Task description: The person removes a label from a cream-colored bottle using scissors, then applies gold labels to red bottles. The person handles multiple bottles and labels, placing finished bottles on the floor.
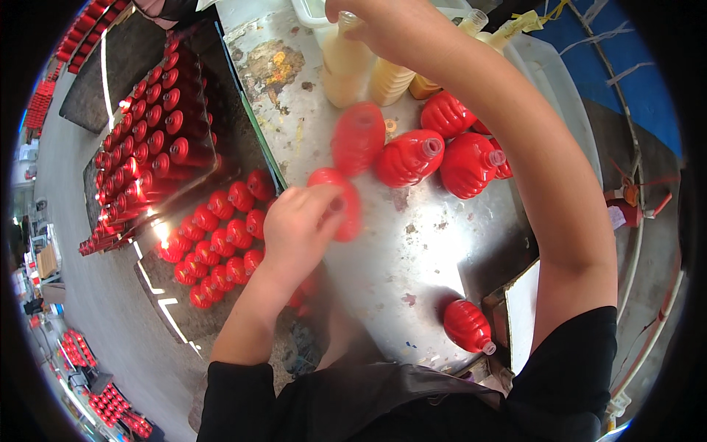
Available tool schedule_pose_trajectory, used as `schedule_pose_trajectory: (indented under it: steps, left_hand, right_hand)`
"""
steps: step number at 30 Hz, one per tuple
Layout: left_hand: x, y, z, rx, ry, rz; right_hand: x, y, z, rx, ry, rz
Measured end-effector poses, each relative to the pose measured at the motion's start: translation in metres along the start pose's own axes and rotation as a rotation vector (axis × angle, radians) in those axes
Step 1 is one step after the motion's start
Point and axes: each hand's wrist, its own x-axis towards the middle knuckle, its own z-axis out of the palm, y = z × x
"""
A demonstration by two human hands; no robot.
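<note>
The person works at a shiny metal table point(412, 250) with worn, rusty patches and little specks on it. The left hand point(298, 228) is curled tight around a red bottle point(340, 202), which looks blurry, near the table's left edge. The right hand point(383, 22) is far up the table, closed over the top of a pale yellow bottle point(342, 70). More yellow bottles point(390, 79) stand just beside it. Other red ribbed bottles point(442, 151) lie on their sides in the middle of the table, close together. One more red one point(468, 325) lies alone near the front edge. To the left, lower down, many capped red bottles point(151, 140) stand packed in rows in trays. The floor point(96, 295) there is grey. Blue sheeting point(626, 66) lies to the right.
</note>
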Motion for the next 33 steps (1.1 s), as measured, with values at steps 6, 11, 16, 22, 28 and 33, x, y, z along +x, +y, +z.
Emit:
schedule_pose_trajectory:
  steps: [6, 11, 16, 22, 28, 33]
  left_hand:
    - [0.0, -0.001, 0.0, -0.006, 0.021, 0.013]
    - [0.002, 0.005, -0.003, 0.007, 0.001, 0.012]
    - [0.004, 0.01, 0.011, -0.075, 0.122, 0.058]
    - [0.03, 0.02, 0.047, -0.409, 0.095, -0.328]
    - [0.094, 0.019, 0.049, -0.096, -0.032, -0.39]
    - [0.118, 0.022, 0.052, 0.121, -0.059, -0.295]
  right_hand:
    - [-0.004, 0.013, -0.001, 0.013, -0.067, 0.022]
    - [0.003, 0.017, 0.004, 0.022, -0.098, 0.071]
    - [-0.05, 0.004, 0.014, -0.141, 0.139, 0.089]
    - [-0.158, -0.032, 0.051, -0.077, -0.335, 0.381]
    - [-0.199, -0.019, 0.072, -0.023, -0.156, 0.27]
    - [-0.25, -0.051, 0.054, 0.059, -0.135, 0.21]
